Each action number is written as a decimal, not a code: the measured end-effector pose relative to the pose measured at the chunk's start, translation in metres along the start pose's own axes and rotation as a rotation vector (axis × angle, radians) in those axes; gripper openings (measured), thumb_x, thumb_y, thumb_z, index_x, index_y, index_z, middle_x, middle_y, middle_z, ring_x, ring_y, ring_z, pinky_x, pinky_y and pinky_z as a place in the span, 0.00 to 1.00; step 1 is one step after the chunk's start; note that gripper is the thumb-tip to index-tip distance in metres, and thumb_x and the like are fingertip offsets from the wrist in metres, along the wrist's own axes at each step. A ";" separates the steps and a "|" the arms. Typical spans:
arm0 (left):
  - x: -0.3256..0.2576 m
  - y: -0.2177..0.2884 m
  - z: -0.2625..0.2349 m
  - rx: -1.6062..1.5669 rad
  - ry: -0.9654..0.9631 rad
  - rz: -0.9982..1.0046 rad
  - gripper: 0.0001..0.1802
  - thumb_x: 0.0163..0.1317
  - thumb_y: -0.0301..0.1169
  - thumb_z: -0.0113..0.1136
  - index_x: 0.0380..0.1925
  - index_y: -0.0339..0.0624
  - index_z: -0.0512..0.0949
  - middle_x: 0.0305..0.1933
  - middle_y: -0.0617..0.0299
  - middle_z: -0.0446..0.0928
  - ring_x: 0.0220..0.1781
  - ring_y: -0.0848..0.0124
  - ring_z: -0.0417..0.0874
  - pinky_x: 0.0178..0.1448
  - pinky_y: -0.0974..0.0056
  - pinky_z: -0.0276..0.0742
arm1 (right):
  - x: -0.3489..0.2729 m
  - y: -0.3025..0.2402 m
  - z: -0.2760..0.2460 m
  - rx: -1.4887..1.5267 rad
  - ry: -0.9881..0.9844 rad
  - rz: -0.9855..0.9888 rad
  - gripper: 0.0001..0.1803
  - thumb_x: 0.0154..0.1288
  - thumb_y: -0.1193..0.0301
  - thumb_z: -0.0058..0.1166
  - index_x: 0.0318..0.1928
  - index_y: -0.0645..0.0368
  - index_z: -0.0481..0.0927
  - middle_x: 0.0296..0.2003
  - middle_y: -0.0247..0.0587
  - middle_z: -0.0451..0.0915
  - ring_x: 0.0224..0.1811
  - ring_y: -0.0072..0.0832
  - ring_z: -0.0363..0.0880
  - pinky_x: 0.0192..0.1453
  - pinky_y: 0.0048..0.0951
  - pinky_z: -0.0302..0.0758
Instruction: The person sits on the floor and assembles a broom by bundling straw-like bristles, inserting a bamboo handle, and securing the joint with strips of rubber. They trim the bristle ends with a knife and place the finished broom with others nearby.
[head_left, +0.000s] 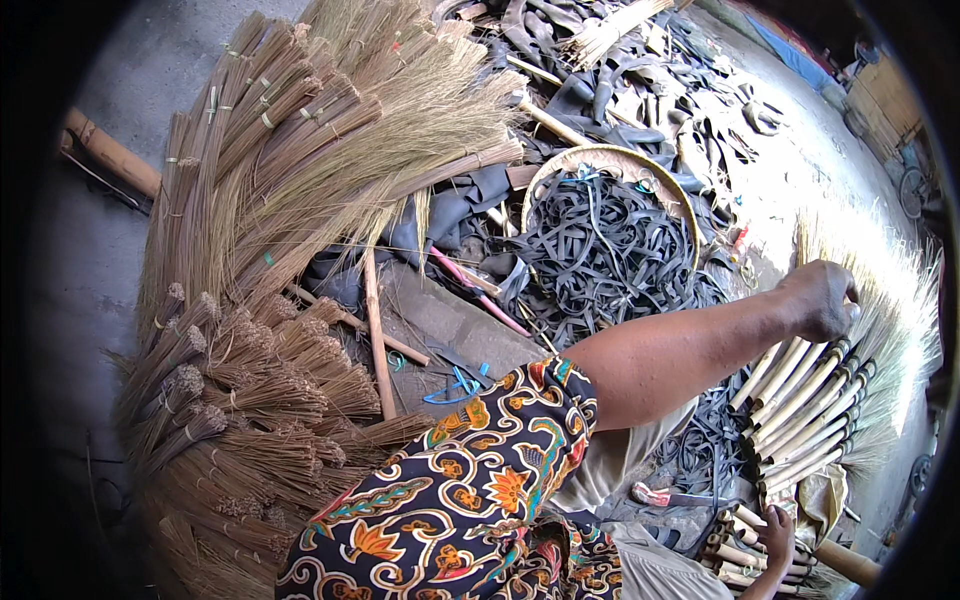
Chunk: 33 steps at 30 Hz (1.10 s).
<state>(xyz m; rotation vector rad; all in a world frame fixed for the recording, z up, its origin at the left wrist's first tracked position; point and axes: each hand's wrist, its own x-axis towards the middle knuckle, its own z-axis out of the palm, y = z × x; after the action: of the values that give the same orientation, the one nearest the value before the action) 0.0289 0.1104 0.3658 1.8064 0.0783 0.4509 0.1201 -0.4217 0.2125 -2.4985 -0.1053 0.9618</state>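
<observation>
My left arm, in a dark flowered sleeve, reaches across to the right. My left hand [825,302] is closed in a fist above the straw end of several grass brooms [805,405]; what its fingers hold, if anything, is hidden. These brooms lie side by side, with pale bamboo handles and black bands. At the lower right, my right hand [777,538] has its fingers curled beside a stack of cut bamboo handles [728,550]. What lies in those fingers I cannot make out. A knife-like tool with a dark blade [700,500] lies to the left of that hand.
Tied bundles of dry grass [260,360] are heaped along the left. A round woven tray [610,155] holds a tangle of black rubber strips [610,245]. Black rubber scraps [600,95] lie beyond it. Sticks [378,340] and a stone slab [450,315] lie in the middle.
</observation>
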 end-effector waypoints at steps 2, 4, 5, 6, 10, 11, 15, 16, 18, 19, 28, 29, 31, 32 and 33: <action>-0.002 -0.006 -0.005 -0.006 0.023 -0.048 0.18 0.72 0.38 0.63 0.52 0.37 0.89 0.52 0.44 0.90 0.55 0.52 0.91 0.66 0.56 0.84 | 0.006 -0.016 0.001 -0.023 -0.012 -0.042 0.29 0.83 0.51 0.53 0.69 0.60 0.79 0.47 0.40 0.86 0.39 0.29 0.89 0.33 0.30 0.80; 0.000 -0.015 -0.006 -0.001 0.000 -0.098 0.18 0.72 0.38 0.62 0.52 0.38 0.90 0.53 0.44 0.90 0.56 0.53 0.91 0.67 0.56 0.83 | 0.015 -0.032 0.002 -0.072 0.001 -0.070 0.29 0.83 0.51 0.53 0.70 0.60 0.79 0.48 0.41 0.86 0.38 0.29 0.89 0.32 0.30 0.80; 0.003 -0.020 -0.004 0.023 -0.004 -0.146 0.18 0.71 0.38 0.62 0.52 0.38 0.90 0.53 0.44 0.90 0.56 0.53 0.91 0.67 0.56 0.83 | 0.021 -0.039 0.004 -0.072 0.030 -0.064 0.30 0.83 0.51 0.54 0.71 0.61 0.78 0.49 0.42 0.87 0.38 0.29 0.89 0.32 0.30 0.80; 0.006 -0.025 -0.001 0.039 -0.014 -0.155 0.18 0.71 0.38 0.62 0.52 0.38 0.90 0.54 0.44 0.89 0.56 0.53 0.91 0.67 0.56 0.83 | 0.029 -0.048 0.004 -0.077 -0.002 -0.084 0.30 0.83 0.52 0.54 0.70 0.62 0.79 0.49 0.42 0.88 0.39 0.28 0.89 0.34 0.30 0.80; 0.018 -0.048 0.021 0.227 -0.068 -0.275 0.18 0.71 0.36 0.59 0.49 0.37 0.91 0.52 0.43 0.90 0.50 0.55 0.92 0.62 0.56 0.86 | 0.062 -0.081 0.014 0.004 -0.059 -0.171 0.32 0.83 0.49 0.54 0.72 0.61 0.77 0.48 0.40 0.87 0.38 0.25 0.87 0.36 0.29 0.79; 0.023 -0.052 0.030 0.285 -0.117 -0.366 0.16 0.71 0.35 0.58 0.44 0.38 0.91 0.46 0.44 0.90 0.44 0.58 0.92 0.57 0.57 0.88 | 0.070 -0.090 0.018 -0.010 -0.082 -0.194 0.33 0.82 0.47 0.55 0.71 0.60 0.76 0.49 0.40 0.85 0.37 0.26 0.87 0.37 0.29 0.78; 0.038 -0.064 0.076 0.540 -0.227 -0.343 0.16 0.61 0.34 0.65 0.44 0.36 0.91 0.46 0.47 0.91 0.47 0.57 0.93 0.53 0.56 0.90 | 0.098 -0.131 0.036 -0.074 -0.129 -0.260 0.33 0.81 0.47 0.54 0.72 0.60 0.76 0.49 0.40 0.85 0.39 0.26 0.88 0.38 0.30 0.78; 0.040 -0.065 0.087 0.582 -0.255 -0.309 0.17 0.59 0.35 0.66 0.44 0.37 0.91 0.48 0.46 0.91 0.49 0.57 0.93 0.55 0.56 0.90 | 0.101 -0.140 0.041 -0.081 -0.132 -0.259 0.33 0.82 0.47 0.54 0.72 0.60 0.76 0.49 0.40 0.85 0.39 0.26 0.88 0.38 0.30 0.79; 0.041 -0.063 0.106 0.698 -0.327 -0.237 0.18 0.58 0.35 0.67 0.44 0.37 0.92 0.50 0.46 0.91 0.51 0.57 0.93 0.56 0.56 0.89 | 0.105 -0.160 0.049 -0.105 -0.182 -0.301 0.34 0.82 0.48 0.54 0.74 0.60 0.75 0.53 0.43 0.86 0.40 0.28 0.89 0.40 0.32 0.80; 0.039 -0.063 0.112 0.636 -0.275 -0.244 0.18 0.58 0.35 0.67 0.44 0.38 0.92 0.51 0.46 0.91 0.52 0.57 0.93 0.56 0.56 0.89 | 0.105 -0.168 0.053 -0.120 -0.172 -0.325 0.33 0.82 0.48 0.54 0.72 0.61 0.77 0.51 0.42 0.86 0.40 0.28 0.89 0.38 0.31 0.78; 0.024 -0.044 0.094 0.711 -0.277 -0.286 0.17 0.59 0.36 0.62 0.42 0.42 0.92 0.48 0.50 0.91 0.49 0.58 0.94 0.54 0.59 0.89 | 0.117 -0.226 0.088 -0.259 -0.251 -0.460 0.28 0.82 0.53 0.55 0.63 0.66 0.82 0.41 0.39 0.86 0.36 0.26 0.85 0.38 0.31 0.78; 0.022 -0.038 0.082 0.675 -0.249 -0.295 0.17 0.56 0.34 0.62 0.41 0.41 0.92 0.47 0.49 0.91 0.47 0.58 0.93 0.54 0.59 0.89 | 0.120 -0.230 0.094 -0.274 -0.254 -0.480 0.28 0.82 0.53 0.55 0.63 0.67 0.82 0.42 0.40 0.87 0.37 0.27 0.85 0.38 0.31 0.79; 0.016 -0.023 0.054 0.532 -0.166 -0.318 0.17 0.67 0.36 0.60 0.43 0.35 0.91 0.50 0.43 0.90 0.52 0.54 0.92 0.61 0.56 0.87 | 0.127 -0.239 0.103 -0.232 -0.289 -0.516 0.29 0.81 0.53 0.56 0.62 0.69 0.82 0.42 0.41 0.88 0.37 0.29 0.87 0.38 0.33 0.80; 0.010 -0.014 0.039 0.463 -0.104 -0.324 0.18 0.69 0.36 0.58 0.45 0.34 0.91 0.51 0.43 0.90 0.52 0.54 0.92 0.62 0.56 0.86 | 0.129 -0.242 0.106 -0.208 -0.275 -0.499 0.29 0.81 0.53 0.56 0.61 0.69 0.83 0.40 0.41 0.88 0.36 0.29 0.87 0.38 0.34 0.80; 0.003 -0.006 0.024 0.380 0.001 -0.243 0.19 0.70 0.37 0.58 0.49 0.33 0.89 0.53 0.42 0.89 0.54 0.55 0.92 0.62 0.56 0.86 | 0.131 -0.247 0.110 -0.236 -0.279 -0.526 0.29 0.81 0.52 0.55 0.61 0.68 0.83 0.43 0.41 0.88 0.37 0.29 0.88 0.35 0.33 0.79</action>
<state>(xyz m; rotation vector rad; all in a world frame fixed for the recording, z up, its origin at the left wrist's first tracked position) 0.0406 0.0908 0.3557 2.1346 0.4025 0.2750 0.1698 -0.1283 0.1693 -2.3252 -0.9595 1.0985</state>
